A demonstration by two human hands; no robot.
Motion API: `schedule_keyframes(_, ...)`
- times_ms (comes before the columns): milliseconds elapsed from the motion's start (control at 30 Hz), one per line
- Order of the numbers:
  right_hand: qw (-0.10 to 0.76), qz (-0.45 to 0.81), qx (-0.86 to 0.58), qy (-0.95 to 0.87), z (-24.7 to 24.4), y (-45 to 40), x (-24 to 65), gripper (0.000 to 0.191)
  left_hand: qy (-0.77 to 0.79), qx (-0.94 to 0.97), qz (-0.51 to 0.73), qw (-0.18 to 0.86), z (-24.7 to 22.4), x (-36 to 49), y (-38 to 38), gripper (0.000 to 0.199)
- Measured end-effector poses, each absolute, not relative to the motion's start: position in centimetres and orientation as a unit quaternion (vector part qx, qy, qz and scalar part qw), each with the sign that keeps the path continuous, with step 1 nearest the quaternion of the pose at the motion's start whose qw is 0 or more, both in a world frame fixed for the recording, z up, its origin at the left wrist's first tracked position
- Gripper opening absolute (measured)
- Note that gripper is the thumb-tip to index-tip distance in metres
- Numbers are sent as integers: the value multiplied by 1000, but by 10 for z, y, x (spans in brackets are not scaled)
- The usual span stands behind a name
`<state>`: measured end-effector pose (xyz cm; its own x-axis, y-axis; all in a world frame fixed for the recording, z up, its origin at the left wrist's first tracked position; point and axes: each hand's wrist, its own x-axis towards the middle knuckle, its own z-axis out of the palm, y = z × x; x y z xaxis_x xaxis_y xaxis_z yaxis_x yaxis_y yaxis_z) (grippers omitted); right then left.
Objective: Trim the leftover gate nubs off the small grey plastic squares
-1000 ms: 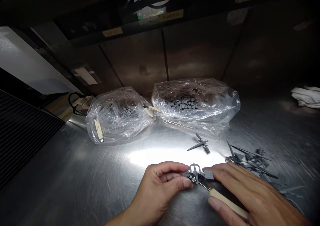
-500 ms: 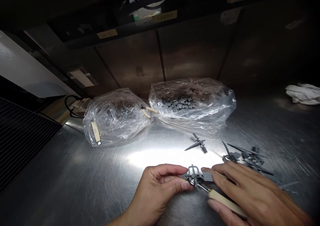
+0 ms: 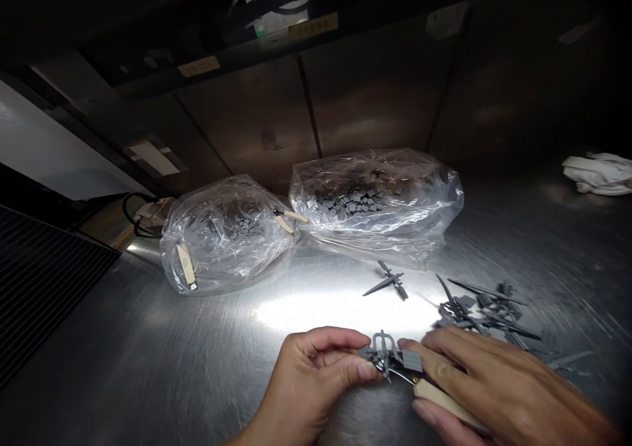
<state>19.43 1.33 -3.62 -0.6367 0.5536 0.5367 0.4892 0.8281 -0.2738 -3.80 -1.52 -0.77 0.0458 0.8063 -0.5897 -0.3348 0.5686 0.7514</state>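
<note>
My left hand (image 3: 316, 375) pinches a grey plastic moulded part (image 3: 381, 357) between thumb and fingers, just above the steel table top. This part has a small forked frame and a flat rectangular block. My right hand (image 3: 498, 383) closes around the beige handle of small pliers (image 3: 444, 401), and its fingertips rest on the block. The metal tips of the pliers reach the underside of the grey part, though the fingers hide most of the tool.
Two clear plastic bags (image 3: 224, 239) (image 3: 375, 199) of small grey pieces lie ahead, and a second pair of pliers (image 3: 289, 220) rests on the left bag. Loose grey parts (image 3: 486, 314) lie to the right, with a single one (image 3: 388, 281) ahead. A white cloth (image 3: 600, 173) lies far right.
The whole scene has drifted slightly left and up as my head turned. My right hand has shifted a little, covering more of the pliers handle. My left hand keeps its hold.
</note>
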Motion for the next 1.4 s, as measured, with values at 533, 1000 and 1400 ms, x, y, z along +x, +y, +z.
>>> schedule_keyframes(533,318,45,-305,-896,-35,9,190,29,504,264,419,708,-12,-43,-17,35)
schedule_keyframes(1000,300,75,-319,-896,-29,16,195,24,494,281,430,701,-13,-44,-18,33)
schedule_keyframes(1400,333,49,-293,-895,-25,13,182,32,482,263,387,740,-21,-44,-16,40)
